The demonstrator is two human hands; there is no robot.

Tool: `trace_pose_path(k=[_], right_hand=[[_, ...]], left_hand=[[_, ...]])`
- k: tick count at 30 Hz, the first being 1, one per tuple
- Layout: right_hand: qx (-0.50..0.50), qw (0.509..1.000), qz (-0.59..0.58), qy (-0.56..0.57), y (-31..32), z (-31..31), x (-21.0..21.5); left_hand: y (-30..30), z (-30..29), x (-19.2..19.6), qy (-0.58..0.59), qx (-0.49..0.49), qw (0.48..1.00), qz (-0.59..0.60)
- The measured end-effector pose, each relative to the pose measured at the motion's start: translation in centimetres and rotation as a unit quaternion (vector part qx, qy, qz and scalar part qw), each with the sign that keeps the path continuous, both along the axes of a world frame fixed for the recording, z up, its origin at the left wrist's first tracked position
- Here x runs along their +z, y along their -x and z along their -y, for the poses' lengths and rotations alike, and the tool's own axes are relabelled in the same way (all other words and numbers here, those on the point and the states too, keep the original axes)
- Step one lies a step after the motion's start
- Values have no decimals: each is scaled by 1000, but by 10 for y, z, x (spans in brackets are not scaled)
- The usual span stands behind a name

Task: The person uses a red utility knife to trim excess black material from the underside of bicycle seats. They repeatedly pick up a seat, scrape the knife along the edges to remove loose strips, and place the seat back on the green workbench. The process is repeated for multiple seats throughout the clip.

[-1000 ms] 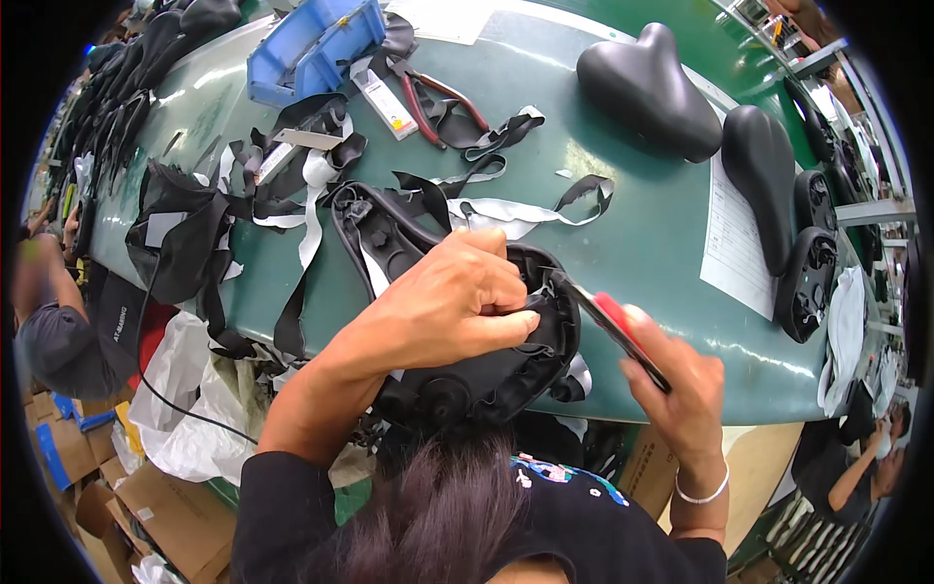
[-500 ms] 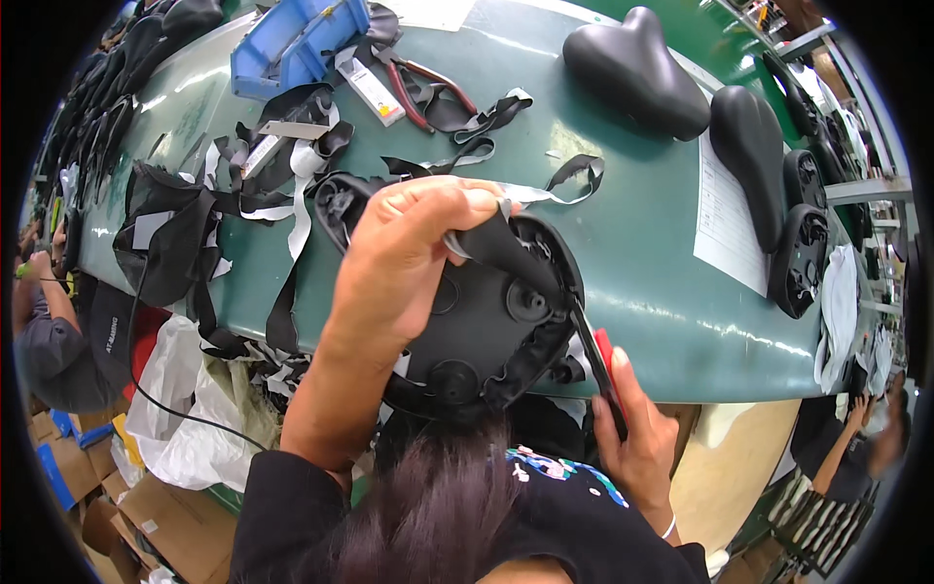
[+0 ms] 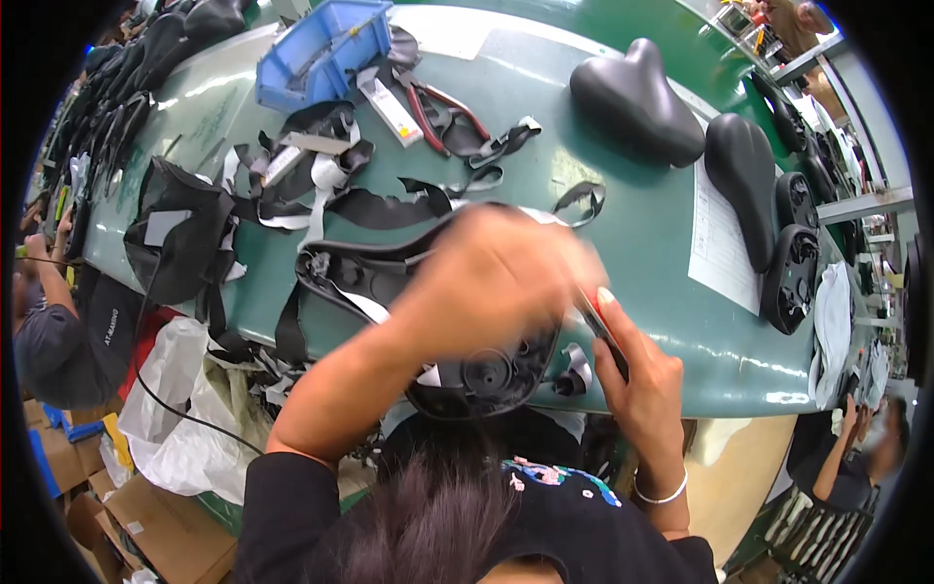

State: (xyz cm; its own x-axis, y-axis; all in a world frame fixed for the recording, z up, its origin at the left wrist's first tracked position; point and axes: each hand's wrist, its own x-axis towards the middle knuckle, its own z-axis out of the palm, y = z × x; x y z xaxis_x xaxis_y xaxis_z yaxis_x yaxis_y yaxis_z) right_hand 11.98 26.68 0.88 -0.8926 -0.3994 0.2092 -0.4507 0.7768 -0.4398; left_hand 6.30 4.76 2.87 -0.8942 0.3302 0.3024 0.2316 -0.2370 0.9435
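Note:
A bicycle saddle (image 3: 484, 378) lies underside up in front of me, its black cover edge folded over the shell. My left hand (image 3: 506, 273) is over its right part, smeared by motion; whether its fingers hold anything cannot be made out. Just right of the saddle, my right hand (image 3: 637, 384) is closed round a slim red-and-black knife-like tool (image 3: 605, 336), its tip near my left hand. A curled black-and-white offcut (image 3: 576, 372) lies between the saddle and my right hand. White material shows along the saddle's nose.
Black trimming strips (image 3: 384, 207) are strewn over the green table (image 3: 642, 243). Behind them are red-handled pliers (image 3: 443, 117), a small white box (image 3: 389, 107) and a blue bin (image 3: 326, 54). Finished saddles (image 3: 637, 102) sit at the right on a paper sheet (image 3: 725, 234). Other people work at both sides.
My left hand, earlier pinching a black strip of cover material at the saddle's edge, has swung right toward the tool. The saddle has turned, showing more of its nose.

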Motion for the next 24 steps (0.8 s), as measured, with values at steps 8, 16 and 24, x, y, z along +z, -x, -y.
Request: trace_pose_path(k=[8,16,24], right_hand=[[-43,997,57,21,-35,16,11],[-35,995,-27,-85,29,25,20],[19,995,10,-98,34,-4,45]], left_hand=[[-3,42,0,-226,95,967,74],[33,31,-30,441,338,769,-317],[23,46,-22,-138,298,922,206]])
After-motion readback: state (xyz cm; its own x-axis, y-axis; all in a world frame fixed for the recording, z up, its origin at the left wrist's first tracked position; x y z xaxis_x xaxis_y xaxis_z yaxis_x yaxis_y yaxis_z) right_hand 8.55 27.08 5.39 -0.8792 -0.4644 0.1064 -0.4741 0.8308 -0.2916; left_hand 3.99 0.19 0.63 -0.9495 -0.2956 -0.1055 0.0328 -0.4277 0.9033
